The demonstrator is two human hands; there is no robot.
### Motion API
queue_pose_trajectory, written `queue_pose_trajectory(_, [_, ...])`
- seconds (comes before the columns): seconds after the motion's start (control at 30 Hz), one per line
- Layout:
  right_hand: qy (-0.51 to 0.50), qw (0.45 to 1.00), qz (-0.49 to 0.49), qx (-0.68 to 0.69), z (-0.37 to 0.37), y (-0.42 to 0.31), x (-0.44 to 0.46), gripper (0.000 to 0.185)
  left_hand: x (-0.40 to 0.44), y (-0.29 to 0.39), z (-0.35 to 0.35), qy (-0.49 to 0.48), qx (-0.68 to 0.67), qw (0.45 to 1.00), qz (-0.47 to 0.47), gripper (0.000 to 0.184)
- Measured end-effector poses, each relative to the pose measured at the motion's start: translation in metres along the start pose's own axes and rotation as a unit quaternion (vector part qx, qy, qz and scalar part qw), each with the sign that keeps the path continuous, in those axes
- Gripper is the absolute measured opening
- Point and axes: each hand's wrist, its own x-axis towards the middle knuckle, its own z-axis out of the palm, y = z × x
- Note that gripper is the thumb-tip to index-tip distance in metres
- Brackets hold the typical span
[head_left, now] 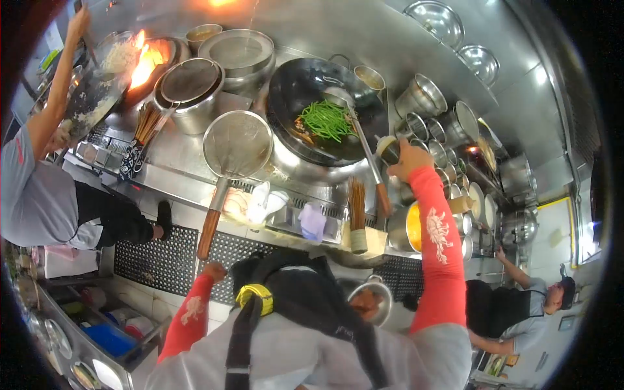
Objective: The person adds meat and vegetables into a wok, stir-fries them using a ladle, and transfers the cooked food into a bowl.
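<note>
Kitchen counter (188, 156), apparently steel, around wok (299, 83)

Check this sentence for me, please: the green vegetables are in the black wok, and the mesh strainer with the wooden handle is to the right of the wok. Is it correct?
Not quite: in the head view, the mesh strainer is to the left of the black wok. The green vegetables are in the wok, as you say.
</note>
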Motion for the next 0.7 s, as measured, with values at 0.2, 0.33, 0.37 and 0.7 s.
queue_pose_trajectory(0.2, [-0.043,0.998,-0.005,-0.042,-0.02,-0.017,0.013,0.073,-0.054,0.114,-0.058,0.111,-0.113,0.964,0.212,0.026])
queue_pose_trajectory(0.33, [-0.029,0.998,0.015,-0.056,-0.023,-0.008,0.004,0.077,-0.073,0.189,-0.112,0.182,-0.205,0.915,0.295,0.026])
queue_pose_trajectory(0.37, [-0.024,0.999,0.023,-0.02,-0.023,-0.005,-0.003,0.077,-0.076,0.208,-0.125,0.22,-0.211,0.902,0.305,0.026])
queue_pose_trajectory(0.7, [0.327,0.672,-0.048,0.663,0.075,0.054,-0.079,0.071,0.048,0.241,-0.139,0.287,0.171,0.906,0.259,0.094])
